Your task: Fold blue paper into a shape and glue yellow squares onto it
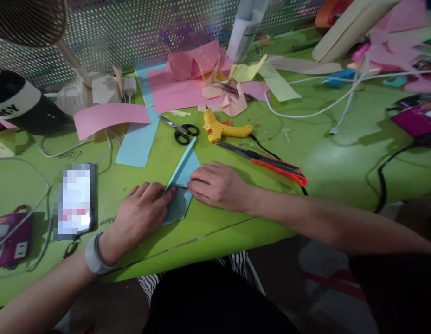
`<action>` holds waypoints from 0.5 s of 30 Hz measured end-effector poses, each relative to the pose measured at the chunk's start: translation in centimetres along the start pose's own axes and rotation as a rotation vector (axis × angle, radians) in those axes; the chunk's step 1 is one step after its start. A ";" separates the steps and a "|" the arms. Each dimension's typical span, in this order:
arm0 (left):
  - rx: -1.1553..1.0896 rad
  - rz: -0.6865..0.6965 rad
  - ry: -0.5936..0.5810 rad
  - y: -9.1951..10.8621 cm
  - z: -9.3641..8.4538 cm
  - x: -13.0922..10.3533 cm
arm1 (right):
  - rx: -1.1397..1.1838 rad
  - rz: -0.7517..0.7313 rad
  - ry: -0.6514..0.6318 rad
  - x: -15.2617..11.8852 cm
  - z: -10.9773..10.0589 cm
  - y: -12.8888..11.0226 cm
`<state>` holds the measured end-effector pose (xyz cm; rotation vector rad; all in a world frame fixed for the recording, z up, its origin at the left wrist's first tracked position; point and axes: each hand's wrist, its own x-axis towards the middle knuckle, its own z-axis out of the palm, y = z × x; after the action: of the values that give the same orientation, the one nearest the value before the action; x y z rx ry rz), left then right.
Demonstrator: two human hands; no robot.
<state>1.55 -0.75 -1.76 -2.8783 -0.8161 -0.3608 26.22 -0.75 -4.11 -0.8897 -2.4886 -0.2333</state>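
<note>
A folded piece of light blue paper point(188, 168) lies in front of me, with a narrow flap standing up along its left side. My left hand point(142, 208) holds the paper at its lower left, index finger and thumb on the fold. From the other side, my right hand point(220, 188) rests on the paper with curled fingers. A thin, dark, pointed tool point(182, 188) sticks out of its pinch toward my left fingertips; its kind is too small to tell. Black-handled scissors point(182, 132) lie just beyond the paper, beside a yellow glue gun point(224, 129).
An orange utility knife point(279, 169) lies beyond my right forearm. A phone point(76, 199) is left of my left hand. Blue strip point(137, 144), pink paper point(111, 119) and paper scraps point(232, 93) cover the back. White cables point(316, 111) cross the right side. A fan point(76, 65) stands back left.
</note>
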 end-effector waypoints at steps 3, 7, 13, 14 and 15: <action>0.018 0.003 0.018 0.1 0.0 0.1 | 0.059 0.046 -0.005 0.0 0.0 0.0; -0.049 0.029 0.035 0.2 0.1 0.1 | 0.190 0.144 -0.007 0.1 0.2 0.0; -0.141 0.026 0.014 0.1 0.2 0.2 | 0.343 0.346 -0.053 0.3 0.6 -0.1; -0.147 0.028 0.012 0.1 0.2 0.2 | 0.361 0.379 -0.062 0.4 0.6 -0.1; -0.152 0.029 0.011 0.1 0.2 0.1 | 0.375 0.410 -0.074 0.5 0.7 -0.2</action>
<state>1.79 -0.75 -1.94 -3.0210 -0.7759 -0.4534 25.52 -0.40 -4.44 -1.2224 -2.2382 0.3954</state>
